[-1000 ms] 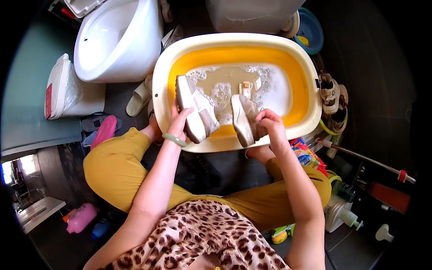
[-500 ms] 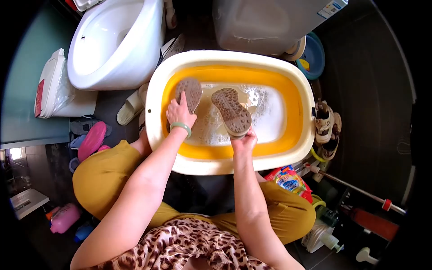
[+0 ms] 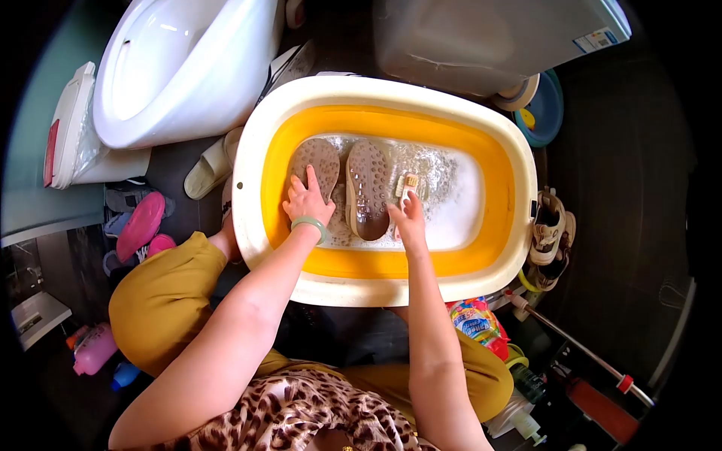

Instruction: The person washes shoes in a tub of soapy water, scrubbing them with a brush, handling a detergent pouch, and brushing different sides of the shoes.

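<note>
Two shoes lie soles up, side by side, in soapy water inside the yellow and white basin (image 3: 500, 282). On the sole of the left shoe (image 3: 325, 154) rests my left hand (image 3: 309, 204), its fingers spread and a green bangle at the wrist. The right shoe (image 3: 368, 188) has nothing on its studded sole. Just to its right, my right hand (image 3: 408, 219) hovers with fingers apart, over the near part of a brush (image 3: 411, 183) that lies in the suds. It holds nothing that I can see.
A white toilet (image 3: 177, 68) stands at the upper left, a grey bin (image 3: 489, 45) behind the basin. Slippers (image 3: 213, 167) lie left of it; worn shoes (image 3: 547, 229) sit right. A colourful packet (image 3: 477, 323) and a metal pole (image 3: 583, 346) are at the lower right.
Both shoes went from upright in my hands to soles up in the water. My right hand let go of its shoe and moved right, beside the brush.
</note>
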Tool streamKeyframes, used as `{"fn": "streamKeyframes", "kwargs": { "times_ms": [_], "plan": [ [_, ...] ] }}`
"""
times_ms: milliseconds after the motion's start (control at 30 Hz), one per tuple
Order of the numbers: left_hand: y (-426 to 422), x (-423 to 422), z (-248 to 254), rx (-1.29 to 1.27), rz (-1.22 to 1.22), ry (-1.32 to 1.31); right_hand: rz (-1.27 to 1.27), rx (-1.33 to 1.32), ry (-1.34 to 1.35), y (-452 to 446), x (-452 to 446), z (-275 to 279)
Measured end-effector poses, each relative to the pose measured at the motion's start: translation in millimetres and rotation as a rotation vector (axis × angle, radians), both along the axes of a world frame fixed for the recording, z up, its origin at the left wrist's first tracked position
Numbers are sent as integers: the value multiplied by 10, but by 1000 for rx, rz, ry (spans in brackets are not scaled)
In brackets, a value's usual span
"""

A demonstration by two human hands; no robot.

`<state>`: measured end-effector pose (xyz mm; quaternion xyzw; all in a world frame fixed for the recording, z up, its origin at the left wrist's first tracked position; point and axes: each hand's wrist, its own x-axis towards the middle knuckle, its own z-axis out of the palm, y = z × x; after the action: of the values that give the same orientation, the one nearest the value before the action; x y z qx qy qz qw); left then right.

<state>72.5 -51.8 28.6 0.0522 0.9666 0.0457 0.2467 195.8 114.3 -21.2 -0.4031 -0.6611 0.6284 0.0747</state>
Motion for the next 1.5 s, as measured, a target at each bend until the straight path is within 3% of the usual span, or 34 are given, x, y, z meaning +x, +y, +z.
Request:
{"fn": "streamKeyframes", "kwargs": {
  "times_ms": [33,100,167,233,333,500,567,700,800,833,1033,1100,1133,1167,1233,1500],
  "plan": [
    [3,3,-5,-1,-7,9,11,-3,-2,1,-107,-7],
    [1,1,-30,-10,-4,17,452,456,-191,-48,-294,-28],
    [5,15,-73,-1,-10,33,523,534,-441,-327,-469,240],
    [12,39,-68,-7,-12,22,439,514,-471,-621,-533,220],
    [40,90,-125,-22,-23,70,319,867,-573,-929,-548,145],
    [62,150,-325,-22,-26,96,313,946,-545,-933,-546,27],
    [61,85,-266,11,-42,134,367,824,-639,-908,-596,100],
    [11,-106,72,77,40,-109,423,612,-651,-701,-606,315],
    [-90,-233,217,112,59,-66,252,572,-344,-286,-418,184],
    [-94,-238,283,176,71,-12,227,452,-385,-210,-389,351],
    [-49,103,402,345,79,150,152,783,-492,-326,-339,595],
    [-16,182,265,191,6,152,256,867,-607,-484,-341,453],
    [-16,217,191,134,-32,67,286,1066,-564,-594,-292,333],
    [-8,240,111,125,-25,63,431,1056,-598,-636,-221,215],
    [52,258,-23,10,-97,-18,485,955,-691,-759,-294,243],
    [158,335,-237,-74,-108,26,474,976,-660,-672,-169,15]
  ]
}}
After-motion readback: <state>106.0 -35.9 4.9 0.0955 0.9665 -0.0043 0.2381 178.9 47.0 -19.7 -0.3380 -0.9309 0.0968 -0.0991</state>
